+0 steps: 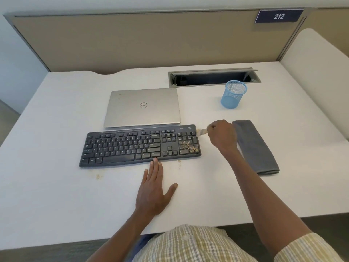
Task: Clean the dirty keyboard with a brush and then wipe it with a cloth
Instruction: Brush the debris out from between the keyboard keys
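While the right hand (221, 136) curls in a fist round the brush (201, 132), the keyboard (140, 145) lies flat on the desk (56, 186), taken here as landmark. Brush: only the pale bristle end and a bit of ferrule show, poking left out of the fist, just beside the keyboard's far right corner; whether the bristles touch the corner, cannot tell. Brown crumbs sit on the numpad keys at the keyboard's right end. A few specks and faint stains on the desk along the keyboard's near edge.

Left hand (154, 191): flat, fingers straight and together, thumb spread, palm on the desk on the near side of the keyboard; fingertips (155, 161) touch its near rim below the arrow keys.

Cloth (255, 145): grey, folded long, right of the keyboard, beyond the right hand, lying at a slant. The right forearm crosses the gap between keyboard and cloth.

Behind the keyboard: closed silver laptop (142, 107), almost against the far edge. Farther back and right: blue mesh cup (233, 94), upright, near an open cable tray (213, 78) let into the desk.

Open desk surface left of the keyboard and on its near side, down to the front edge by the person's checked shirt (190, 244). A beige partition (132, 40) closes off the far edge, with a blue plate reading 212 (279, 16).
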